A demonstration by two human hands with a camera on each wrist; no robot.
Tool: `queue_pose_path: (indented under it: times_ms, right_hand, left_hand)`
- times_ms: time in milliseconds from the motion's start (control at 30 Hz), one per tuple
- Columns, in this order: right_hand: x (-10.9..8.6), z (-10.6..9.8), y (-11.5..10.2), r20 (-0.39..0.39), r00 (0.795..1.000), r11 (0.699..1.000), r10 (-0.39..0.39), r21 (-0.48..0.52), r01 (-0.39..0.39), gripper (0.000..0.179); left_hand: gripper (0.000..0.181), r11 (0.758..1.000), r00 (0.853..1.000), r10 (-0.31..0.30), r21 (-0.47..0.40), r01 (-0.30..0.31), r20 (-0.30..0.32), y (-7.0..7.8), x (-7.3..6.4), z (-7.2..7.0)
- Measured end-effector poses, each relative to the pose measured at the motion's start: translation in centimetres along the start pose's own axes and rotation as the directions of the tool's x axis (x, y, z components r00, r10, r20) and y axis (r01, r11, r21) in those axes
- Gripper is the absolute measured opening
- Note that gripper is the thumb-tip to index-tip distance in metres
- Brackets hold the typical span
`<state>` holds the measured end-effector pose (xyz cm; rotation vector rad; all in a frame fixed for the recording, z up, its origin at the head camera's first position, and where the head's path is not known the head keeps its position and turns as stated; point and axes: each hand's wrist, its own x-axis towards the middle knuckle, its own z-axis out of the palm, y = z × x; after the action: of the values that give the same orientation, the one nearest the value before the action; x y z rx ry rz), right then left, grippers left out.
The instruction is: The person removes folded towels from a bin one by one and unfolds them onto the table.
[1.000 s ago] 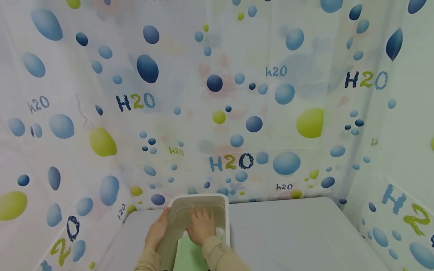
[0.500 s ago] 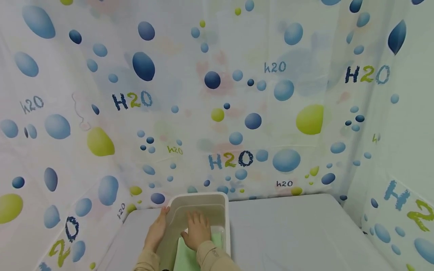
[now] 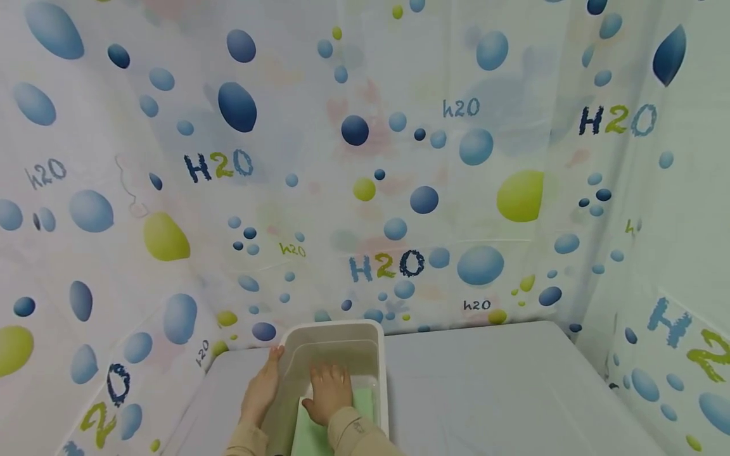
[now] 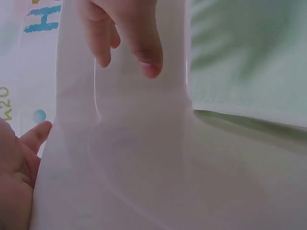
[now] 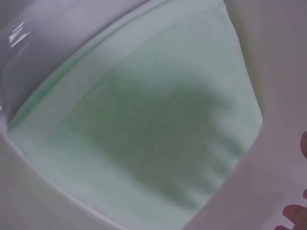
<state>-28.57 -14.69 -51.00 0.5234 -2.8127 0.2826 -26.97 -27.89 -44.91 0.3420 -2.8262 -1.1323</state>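
The right hand point(image 3: 329, 392) is inside the bin, with its back up. Its fingers are mostly straight and point to the far end, and its thumb sticks out to the left. It is not closed around anything. Right under it is a flat green thing point(image 5: 158, 96) that looks like a folded cloth. I can't tell if the hand touches it. The green thing lies down in the bin and peeks out on both sides of the hand, and a soft hand-shaped shadow falls on its top.

The left hand point(image 3: 260, 386) is to the left of the right one. Its fingers are straight and lie along the outside of the bin's left wall, up near the rim. Around the right hand goes the bin point(image 3: 383, 380), which is pale and deep with round corners. Tan sleeves point(image 3: 365, 437) come up behind both hands. Under the bin, and far off to the right of the hands, is a white table point(image 3: 502, 386). Past the hands hangs a white sheet point(image 3: 319, 209) with blue and green drops and H2O words.
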Motion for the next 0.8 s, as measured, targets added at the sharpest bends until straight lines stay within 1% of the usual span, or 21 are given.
queue_pose_path:
  times_ms: [67, 133, 267, 367, 500, 567, 667, 800]
  right_hand:
    - [-0.2, -0.1, -0.1, 0.020, 1.000, 1.000, 0.006, 0.017, -0.006, 0.065]
    - [-0.4, -0.2, -0.1, 0.066, 0.998, 0.999, 0.025, 0.039, -0.028, 0.064]
    - [-0.8, 0.0, -0.1, 0.166, 0.983, 0.995, 0.077, 0.057, -0.087, 0.064]
    - [-0.9, 0.4, 0.0, 0.200, 0.975, 0.993, 0.092, 0.060, -0.106, 0.066]
    - [-0.8, 0.8, 0.2, 0.222, 0.970, 0.991, 0.095, 0.070, -0.113, 0.066]
    - [-0.8, 0.8, 0.3, 0.251, 0.962, 0.990, 0.110, 0.060, -0.129, 0.067]
    - [-0.6, 1.2, 0.6, 0.285, 0.949, 0.989, 0.135, 0.019, -0.147, 0.068]
    - [-0.5, 2.3, 0.8, 0.312, 0.937, 0.987, 0.160, -0.028, -0.159, 0.069]
  left_hand:
    - [0.073, 1.000, 1.000, -0.011, -0.011, 0.011, -0.002, 0.0, -0.2, -0.1]
    - [0.074, 0.999, 1.000, -0.019, -0.028, 0.019, -0.001, 0.1, -0.3, -0.1]
    - [0.076, 0.998, 1.000, -0.027, -0.061, 0.028, 0.007, 0.1, -0.5, -0.2]
    - [0.076, 0.998, 0.999, -0.035, -0.055, 0.036, 0.007, 0.0, -0.8, -0.3]
    - [0.073, 0.997, 0.999, -0.053, -0.049, 0.053, -0.004, -0.2, -1.2, -0.4]
    - [0.072, 0.997, 0.999, -0.052, -0.063, 0.051, -0.017, -0.3, -1.3, -0.3]
    - [0.074, 0.994, 0.996, -0.072, -0.082, 0.068, -0.044, -0.2, -1.2, -0.2]
    - [0.075, 0.994, 0.996, -0.068, -0.089, 0.063, -0.054, -0.3, -1.1, -0.2]
